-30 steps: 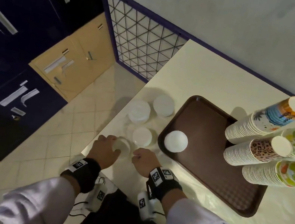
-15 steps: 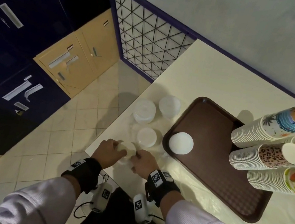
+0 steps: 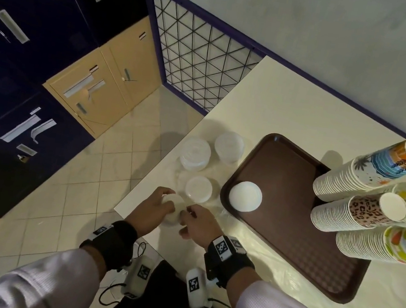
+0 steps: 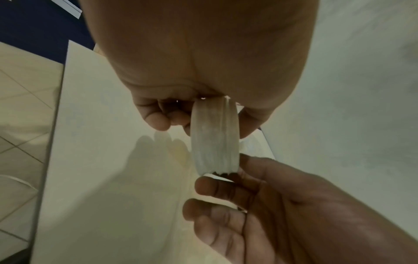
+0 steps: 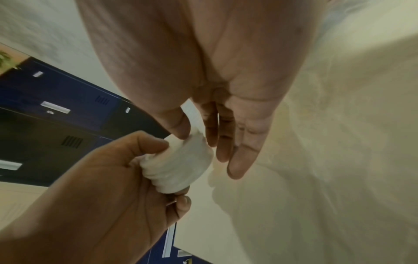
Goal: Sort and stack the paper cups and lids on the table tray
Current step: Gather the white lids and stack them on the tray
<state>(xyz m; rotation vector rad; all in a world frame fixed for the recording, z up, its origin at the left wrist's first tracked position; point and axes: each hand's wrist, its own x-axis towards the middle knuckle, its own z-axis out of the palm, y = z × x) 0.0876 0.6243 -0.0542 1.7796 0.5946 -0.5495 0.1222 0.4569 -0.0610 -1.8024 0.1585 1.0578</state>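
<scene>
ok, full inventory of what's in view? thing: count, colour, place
tray: 1, brown, on table
table: 1, cream, beside wall
cup stacks: at least 3, patterned, on tray's far right
white lid stack: 1, on tray's left edge
clear lid stacks: 3, on table left of tray
held lid stack: 1, translucent, between both hands
lockers: dark blue, tan, left
left hand: grips held lid stack
right hand: pinches its edge

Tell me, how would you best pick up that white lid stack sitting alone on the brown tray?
Probably from straight above, fingers and thumb on opposite sides of the round edge of the white lid stack. It lies flat near the left rim of the brown tray, with bare tray around it, so both sides look free. The cup stacks stand well apart.
</scene>
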